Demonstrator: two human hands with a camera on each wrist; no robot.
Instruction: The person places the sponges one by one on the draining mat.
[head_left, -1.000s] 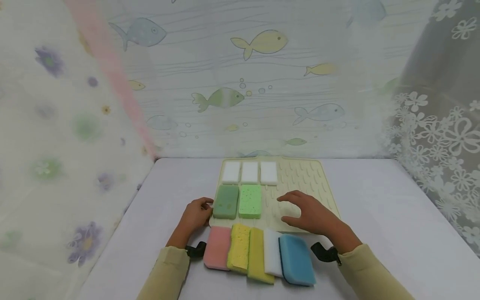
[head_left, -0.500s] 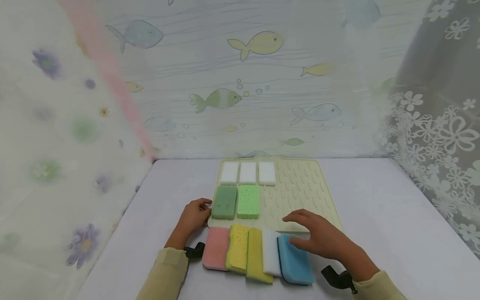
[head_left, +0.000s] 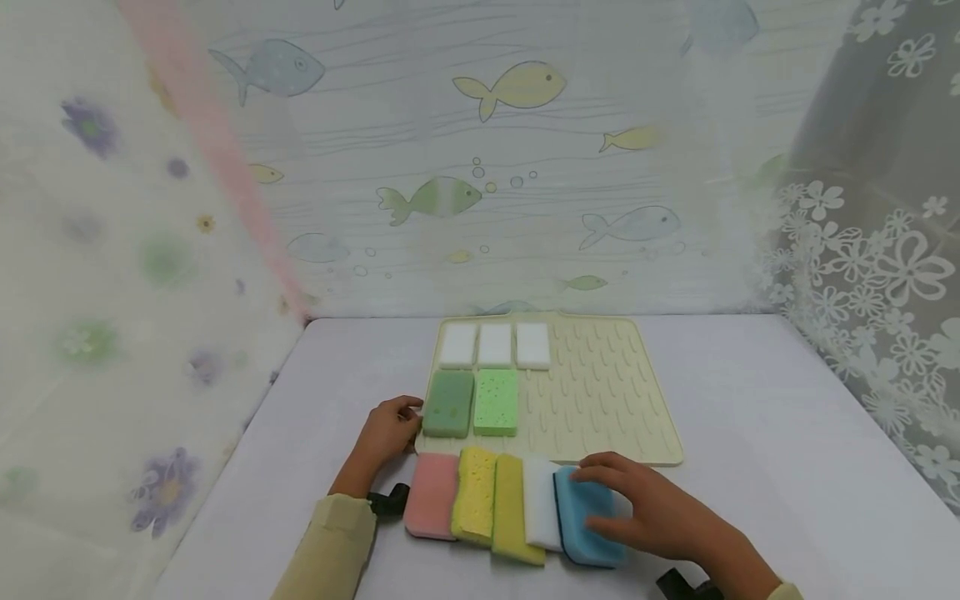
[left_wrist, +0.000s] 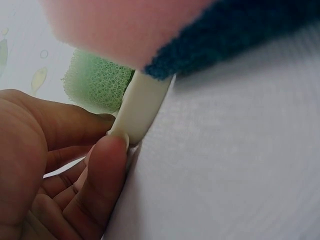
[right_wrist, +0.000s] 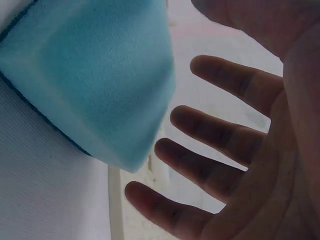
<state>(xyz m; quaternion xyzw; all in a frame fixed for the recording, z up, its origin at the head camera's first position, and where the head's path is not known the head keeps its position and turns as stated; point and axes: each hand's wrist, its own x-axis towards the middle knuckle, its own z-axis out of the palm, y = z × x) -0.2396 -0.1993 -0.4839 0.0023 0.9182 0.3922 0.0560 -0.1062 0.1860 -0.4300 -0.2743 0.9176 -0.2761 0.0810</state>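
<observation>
My left hand [head_left: 388,431] pinches the left edge of a cream ridged mat [head_left: 600,392]; in the left wrist view thumb and finger meet at the mat's pale rim [left_wrist: 145,102]. Over the blue sponge [head_left: 581,521] hovers my right hand [head_left: 656,508], fingers spread; the right wrist view shows a gap between fingertips and sponge. Left of the blue one lie a white sponge [head_left: 542,504], an olive-yellow sponge [head_left: 510,508], a bright yellow sponge [head_left: 476,492] and a pink sponge [head_left: 432,496], partly overlapping, in front of the mat.
On the mat, a dark green sponge [head_left: 448,404] and a light green sponge [head_left: 497,402] lie side by side. Behind them sit three white sponges [head_left: 495,345] in a row. The white tabletop [head_left: 765,417] ends at a fish-patterned curtain [head_left: 420,133].
My right hand has moved from above the mat down toward me, over the blue sponge. The left hand stays at the mat's edge, and the sponges lie as before.
</observation>
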